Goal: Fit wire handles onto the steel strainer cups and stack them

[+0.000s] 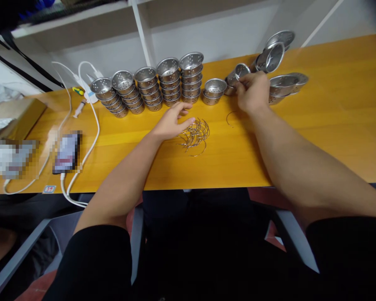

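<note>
My right hand [253, 92] pinches a small perforated steel basket [237, 74] at my fingertips; my left hand [172, 121], fingers loosely spread, touches the tangled silver wire rings [194, 136], which could snag together.

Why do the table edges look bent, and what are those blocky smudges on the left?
In the head view, the wide lens bows the yellow table and shelf lines. The blocky patches are deliberate pixelation over a phone and a packet. Light is even and soft, with small glints on the metal strainer cups. The right hand at a cup is slightly soft; the left hand by the wire rings is sharper.
</note>
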`<state>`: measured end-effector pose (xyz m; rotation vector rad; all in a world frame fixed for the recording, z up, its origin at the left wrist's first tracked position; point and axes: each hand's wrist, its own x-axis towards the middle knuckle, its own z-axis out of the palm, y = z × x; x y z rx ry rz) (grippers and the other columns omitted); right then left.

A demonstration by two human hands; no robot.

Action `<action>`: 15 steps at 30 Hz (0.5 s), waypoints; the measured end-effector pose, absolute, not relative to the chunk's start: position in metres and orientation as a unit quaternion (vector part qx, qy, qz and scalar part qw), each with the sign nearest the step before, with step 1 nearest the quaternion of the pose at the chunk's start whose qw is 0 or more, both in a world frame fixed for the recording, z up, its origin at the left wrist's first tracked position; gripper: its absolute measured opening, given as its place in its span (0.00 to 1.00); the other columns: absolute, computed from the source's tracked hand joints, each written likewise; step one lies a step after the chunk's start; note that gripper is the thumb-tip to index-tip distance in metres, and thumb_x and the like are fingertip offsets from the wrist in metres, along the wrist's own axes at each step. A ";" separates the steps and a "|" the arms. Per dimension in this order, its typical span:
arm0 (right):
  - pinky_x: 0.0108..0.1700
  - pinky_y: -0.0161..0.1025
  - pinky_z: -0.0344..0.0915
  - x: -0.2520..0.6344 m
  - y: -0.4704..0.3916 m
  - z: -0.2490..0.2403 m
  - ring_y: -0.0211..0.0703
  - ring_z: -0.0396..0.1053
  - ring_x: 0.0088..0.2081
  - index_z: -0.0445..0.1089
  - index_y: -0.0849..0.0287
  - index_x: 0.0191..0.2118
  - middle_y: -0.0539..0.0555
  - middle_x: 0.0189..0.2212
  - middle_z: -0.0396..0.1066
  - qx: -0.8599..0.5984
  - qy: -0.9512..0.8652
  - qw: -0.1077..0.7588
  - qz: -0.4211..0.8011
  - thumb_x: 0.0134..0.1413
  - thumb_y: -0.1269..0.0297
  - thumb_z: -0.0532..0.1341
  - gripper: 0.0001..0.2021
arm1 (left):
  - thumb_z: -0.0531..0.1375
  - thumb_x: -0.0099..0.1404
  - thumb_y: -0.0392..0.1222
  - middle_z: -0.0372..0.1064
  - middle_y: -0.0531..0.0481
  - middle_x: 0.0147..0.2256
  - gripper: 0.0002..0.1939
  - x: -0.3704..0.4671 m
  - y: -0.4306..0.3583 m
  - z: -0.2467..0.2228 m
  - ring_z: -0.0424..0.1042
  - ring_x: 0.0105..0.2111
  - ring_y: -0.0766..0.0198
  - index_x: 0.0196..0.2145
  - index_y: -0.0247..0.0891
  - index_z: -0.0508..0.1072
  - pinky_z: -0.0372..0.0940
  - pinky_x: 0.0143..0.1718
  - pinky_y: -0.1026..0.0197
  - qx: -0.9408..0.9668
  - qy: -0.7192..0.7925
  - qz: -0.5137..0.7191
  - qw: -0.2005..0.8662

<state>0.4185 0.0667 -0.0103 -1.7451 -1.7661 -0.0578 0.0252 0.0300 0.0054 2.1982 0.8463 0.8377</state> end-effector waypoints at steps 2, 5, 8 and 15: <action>0.72 0.59 0.73 0.407 0.059 -0.002 0.67 0.83 0.65 0.92 0.64 0.67 0.76 0.67 0.86 -0.701 -0.603 0.380 -0.012 0.86 0.71 0.67 0.17 | 0.72 0.82 0.51 0.82 0.33 0.74 0.27 0.025 0.028 0.006 0.87 0.69 0.46 0.71 0.39 0.79 0.84 0.74 0.44 0.833 0.319 0.321 0.318; 0.73 0.60 0.72 0.395 0.050 0.013 0.65 0.81 0.63 0.91 0.59 0.61 0.73 0.64 0.86 -0.687 -0.579 0.439 -0.021 0.84 0.73 0.68 0.14 | 0.72 0.83 0.51 0.82 0.34 0.74 0.26 0.024 0.027 0.007 0.87 0.69 0.47 0.72 0.40 0.79 0.84 0.73 0.45 0.834 0.322 0.319 0.314; 0.69 0.58 0.73 0.389 0.044 0.026 0.63 0.80 0.62 0.86 0.53 0.56 0.69 0.61 0.85 -0.639 -0.585 0.498 -0.041 0.84 0.72 0.68 0.10 | 0.71 0.83 0.52 0.81 0.33 0.75 0.29 0.024 0.031 0.004 0.86 0.70 0.47 0.75 0.41 0.78 0.84 0.73 0.45 0.835 0.322 0.324 0.306; 0.42 0.55 0.74 0.324 0.001 0.027 0.53 0.70 0.36 0.81 0.47 0.47 0.58 0.43 0.81 -0.437 -0.686 0.576 0.082 0.83 0.35 0.75 0.21 | 0.75 0.79 0.52 0.63 0.33 0.90 0.53 0.028 0.043 -0.006 0.85 0.70 0.43 0.91 0.53 0.56 0.86 0.72 0.39 0.835 0.307 0.353 0.289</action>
